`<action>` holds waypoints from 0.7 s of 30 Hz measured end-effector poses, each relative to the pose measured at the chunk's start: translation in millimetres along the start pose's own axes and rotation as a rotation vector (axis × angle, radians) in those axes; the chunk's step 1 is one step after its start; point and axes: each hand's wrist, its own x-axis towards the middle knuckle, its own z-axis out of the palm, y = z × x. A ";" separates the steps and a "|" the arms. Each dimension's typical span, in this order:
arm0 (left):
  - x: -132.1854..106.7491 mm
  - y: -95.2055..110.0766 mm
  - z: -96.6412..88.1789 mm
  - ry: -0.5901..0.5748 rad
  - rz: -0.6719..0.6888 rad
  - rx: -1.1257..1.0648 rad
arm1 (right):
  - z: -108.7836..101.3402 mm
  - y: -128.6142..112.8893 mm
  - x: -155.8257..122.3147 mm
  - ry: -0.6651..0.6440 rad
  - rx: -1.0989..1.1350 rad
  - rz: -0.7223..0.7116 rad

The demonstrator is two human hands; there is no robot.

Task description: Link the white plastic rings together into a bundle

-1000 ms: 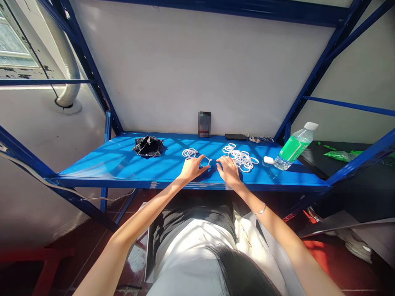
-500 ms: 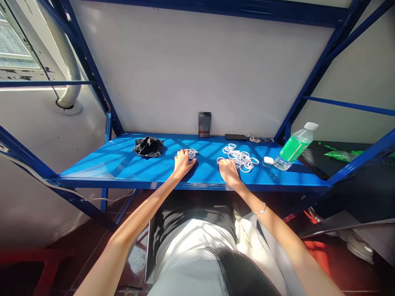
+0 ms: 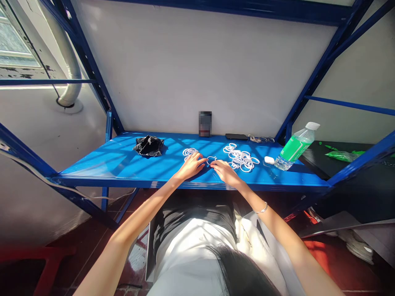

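Between my hands, above the blue tabletop (image 3: 123, 162), is a thin white ring (image 3: 211, 157) that looks like an elastic hair tie. My right hand (image 3: 226, 172) pinches its near right side with the fingertips. Stretched toward the same ring, my left hand (image 3: 191, 166) has its thumb and fingers apart, the tips at or very near the ring's left edge. Just behind my left hand lies a small cluster of white rings (image 3: 189, 152), partly covered by it. A larger, looser pile of white rings (image 3: 243, 158) spreads beyond my right hand.
A crumpled black plastic bag (image 3: 149, 146) sits at the left. On the right stand a small white case (image 3: 269, 160) and a tilted-looking bottle with a green label (image 3: 294, 148). Along the back are a dark box (image 3: 205, 124), a black phone (image 3: 236, 136) and a coiled cable (image 3: 261, 139). Blue posts frame the table.
My left hand has left the small cluster and moved right. My right hand has come left from the larger pile with a white ring, and the hands now nearly meet.
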 end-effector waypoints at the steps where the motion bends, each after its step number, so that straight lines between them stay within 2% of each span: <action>1: 0.1 0.6 -0.7 -0.013 0.003 -0.004 | -1.0 -0.9 0.1 -0.005 0.013 -0.014; 7: 0.8 1.6 -2.8 -0.061 0.014 -0.041 | -4.3 -2.7 0.8 -0.064 0.059 -0.050; 12: 1.1 0.6 -1.3 -0.046 0.026 -0.054 | -4.9 -5.1 0.9 -0.001 0.089 -0.074; 17: 2.0 2.2 -2.1 -0.026 0.066 -0.021 | -9.3 -12.4 -0.6 0.113 0.022 0.082; 21: 3.3 4.5 -3.5 -0.042 0.101 0.013 | -8.2 -13.1 -2.1 0.128 -0.039 0.193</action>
